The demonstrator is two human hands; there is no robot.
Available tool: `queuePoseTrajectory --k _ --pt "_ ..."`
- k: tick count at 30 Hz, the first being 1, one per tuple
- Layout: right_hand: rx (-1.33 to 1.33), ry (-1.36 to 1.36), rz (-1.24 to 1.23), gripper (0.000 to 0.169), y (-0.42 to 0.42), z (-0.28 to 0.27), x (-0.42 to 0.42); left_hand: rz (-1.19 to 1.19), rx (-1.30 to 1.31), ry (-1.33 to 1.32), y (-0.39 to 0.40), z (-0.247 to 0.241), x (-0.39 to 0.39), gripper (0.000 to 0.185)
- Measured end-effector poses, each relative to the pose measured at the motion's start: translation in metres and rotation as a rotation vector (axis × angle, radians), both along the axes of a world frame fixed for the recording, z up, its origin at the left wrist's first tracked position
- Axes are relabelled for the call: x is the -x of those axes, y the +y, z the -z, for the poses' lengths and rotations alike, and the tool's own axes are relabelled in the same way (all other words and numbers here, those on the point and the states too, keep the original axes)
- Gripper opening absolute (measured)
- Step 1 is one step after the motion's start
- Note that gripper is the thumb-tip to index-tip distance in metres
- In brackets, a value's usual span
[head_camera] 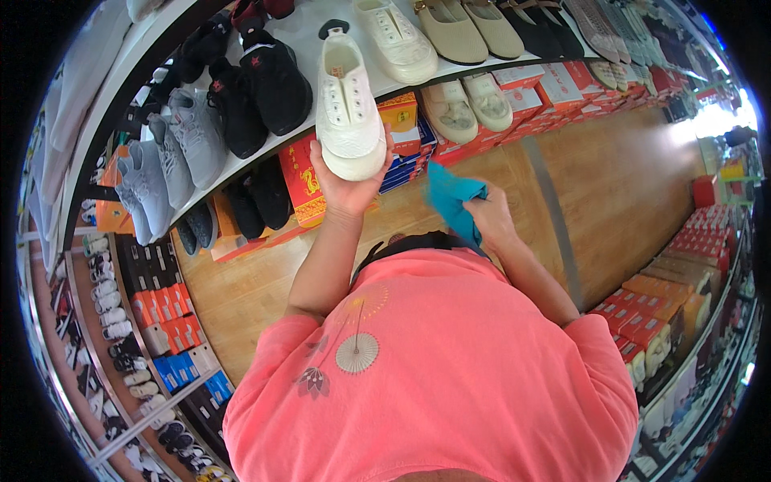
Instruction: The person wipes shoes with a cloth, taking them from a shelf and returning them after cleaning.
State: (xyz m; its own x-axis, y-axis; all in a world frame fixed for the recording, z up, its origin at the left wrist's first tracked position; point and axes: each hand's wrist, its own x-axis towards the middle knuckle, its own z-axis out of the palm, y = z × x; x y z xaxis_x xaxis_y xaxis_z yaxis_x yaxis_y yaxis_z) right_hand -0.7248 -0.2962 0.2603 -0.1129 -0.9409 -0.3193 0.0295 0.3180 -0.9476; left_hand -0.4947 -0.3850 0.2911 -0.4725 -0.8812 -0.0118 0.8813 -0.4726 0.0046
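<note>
My left hand [349, 191] grips a white slip-on canvas sneaker [346, 108] by its toe end, with fingers on both sides of the sole. The shoe's heel points away from me, over the edge of the white shelf [307, 21]. Its matching white sneaker [400, 45] stands on that shelf just to the right. In my right hand [493, 214] is a teal cloth [453, 199], bunched between thumb and fingers and slightly blurred. The cloth hangs apart from the shoe, in front of my waist.
Black sneakers [277, 84] and grey sneakers [196, 138] stand left on the shelf; beige slip-ons [455, 30] stand right. Below are stacked shoeboxes [560, 87] and white shoes [449, 111]. More racks and boxes [644, 325] line both sides of the wooden floor [608, 175].
</note>
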Motion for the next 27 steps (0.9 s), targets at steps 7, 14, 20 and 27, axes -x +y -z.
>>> queuePoseTrajectory --k 7,14,20,27 --pt "1.054 0.559 -0.421 0.026 -0.024 -0.098 -0.039 -0.269 0.258 -0.828 0.048 -0.009 0.048 0.069" --pt "0.997 0.591 -0.217 0.024 -0.052 -0.057 0.005 -0.113 -0.067 -0.294 0.086 -0.03 0.053 0.079" --pt "0.431 -0.049 0.124 0.034 -0.083 -0.047 0.013 0.034 -0.137 -0.136 0.103 -0.021 0.054 0.089" --pt "0.853 0.331 -0.394 0.032 -0.057 -0.076 -0.007 -0.014 -0.024 -0.197 0.108 -0.017 0.064 0.086"
